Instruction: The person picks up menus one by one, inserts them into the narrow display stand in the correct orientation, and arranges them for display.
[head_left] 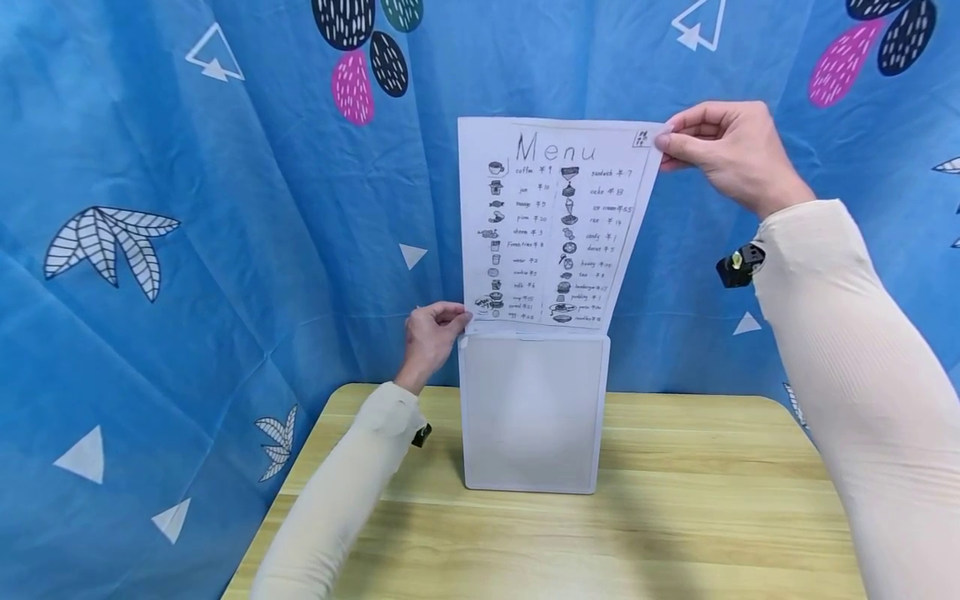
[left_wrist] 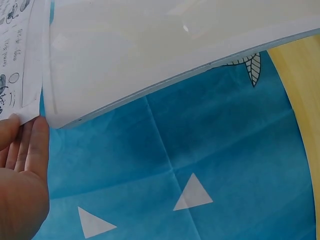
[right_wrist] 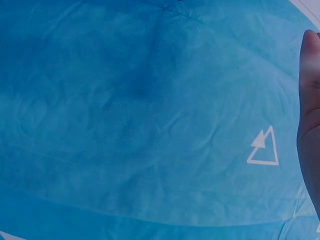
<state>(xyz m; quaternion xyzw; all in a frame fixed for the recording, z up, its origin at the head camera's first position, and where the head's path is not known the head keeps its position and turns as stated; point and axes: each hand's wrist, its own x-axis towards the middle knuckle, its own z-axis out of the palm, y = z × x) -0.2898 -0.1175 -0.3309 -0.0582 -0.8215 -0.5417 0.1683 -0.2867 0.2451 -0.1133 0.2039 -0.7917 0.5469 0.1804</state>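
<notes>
A white paper menu [head_left: 552, 242], handwritten with small food drawings and prices, is upright against the blue backdrop. My right hand [head_left: 738, 154] pinches its top right corner between thumb and fingers. At the bottom left corner, my left hand [head_left: 431, 337] pinches the sheet; the left wrist view shows thumb and fingers [left_wrist: 36, 145] on either side of it. Directly below the paper stands a pale, white-edged display frame [head_left: 532, 417], upright on the table. The menu's lower edge is at the frame's top edge; whether any of it is inside, I cannot tell. In the right wrist view only part of the hand [right_wrist: 311, 115] shows.
The light wooden table [head_left: 720, 500] carries the frame near its back edge. Behind it hangs a blue cloth [head_left: 225, 167] printed with leaves, triangles and petals. The cloth also runs along the left side of the table.
</notes>
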